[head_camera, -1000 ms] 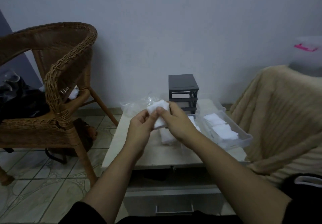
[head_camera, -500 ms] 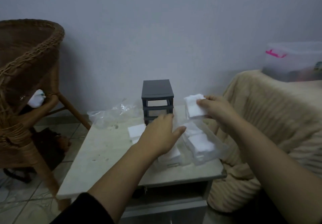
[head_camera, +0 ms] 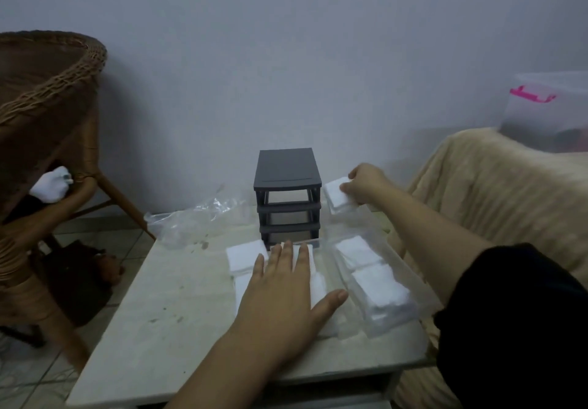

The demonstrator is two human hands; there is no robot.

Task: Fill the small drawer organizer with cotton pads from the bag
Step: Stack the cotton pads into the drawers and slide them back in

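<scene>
A dark grey drawer organizer frame (head_camera: 287,197) stands at the back of the pale table (head_camera: 159,307) with its three slots empty. My right hand (head_camera: 366,184) grips a stack of white cotton pads (head_camera: 338,197) just right of the frame, above a clear drawer (head_camera: 381,281) that holds two pad stacks. My left hand (head_camera: 283,294) lies flat with fingers spread on another clear drawer of pads (head_camera: 313,268). A loose pad stack (head_camera: 245,256) lies left of it. The crumpled clear bag (head_camera: 194,221) sits at the table's back left.
A wicker chair (head_camera: 47,116) stands to the left with a white object on its seat. A beige blanket-covered seat (head_camera: 496,202) is on the right, carrying a clear box with a pink handle (head_camera: 547,112). The wall is close behind the organizer.
My right hand has carried the pad stack a little further right and back, beside the frame. My left hand has come down flat onto the near drawer. The view has moved closer.
</scene>
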